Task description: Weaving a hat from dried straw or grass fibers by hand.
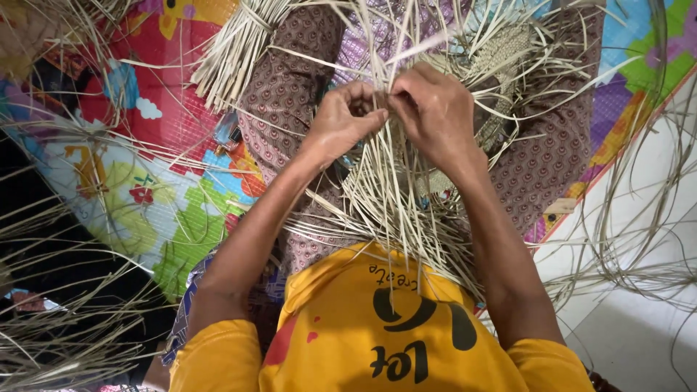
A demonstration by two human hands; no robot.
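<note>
Both hands meet over my lap on a half-woven piece of pale straw [501, 54]. My left hand [345, 116] pinches thin straw strips between fingers and thumb. My right hand [435, 109] is closed on the same strips right beside it, fingertips touching the left hand's. Loose straw strips [396, 196] fan down from the hands over my patterned brown trousers [287, 80] toward my yellow shirt [377, 327]. The weave itself is partly hidden behind the right hand.
A tied bundle of straw strips [232, 51] lies on a colourful cartoon play mat [138, 174] at upper left. More loose straw [65, 341] spreads at lower left and over the white floor [639, 218] on the right.
</note>
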